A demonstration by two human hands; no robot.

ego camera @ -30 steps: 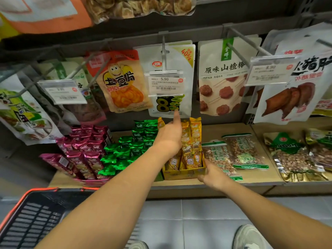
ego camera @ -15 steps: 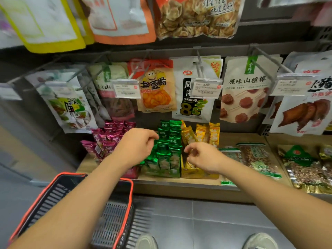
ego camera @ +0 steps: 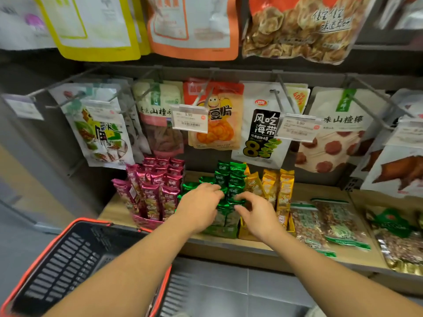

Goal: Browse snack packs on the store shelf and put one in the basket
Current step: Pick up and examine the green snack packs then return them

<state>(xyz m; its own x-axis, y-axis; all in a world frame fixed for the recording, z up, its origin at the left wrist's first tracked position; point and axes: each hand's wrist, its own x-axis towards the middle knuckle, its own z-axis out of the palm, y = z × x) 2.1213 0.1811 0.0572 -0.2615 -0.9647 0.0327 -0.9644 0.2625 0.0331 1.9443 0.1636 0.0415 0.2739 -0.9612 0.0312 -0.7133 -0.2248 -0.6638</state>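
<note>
Green snack packs (ego camera: pixel 231 179) partly hide behind both hands (ego camera: pixel 225 210), grasp unclear.

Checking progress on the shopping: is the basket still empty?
Apparently empty: the basket shows only bare black grid; the left forearm hides part of it.

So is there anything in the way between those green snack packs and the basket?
Nothing visible blocks it. The green snack packs sit at the shelf's front under both hands, and the basket hangs open-topped below left; only the left forearm crosses above it.
</note>
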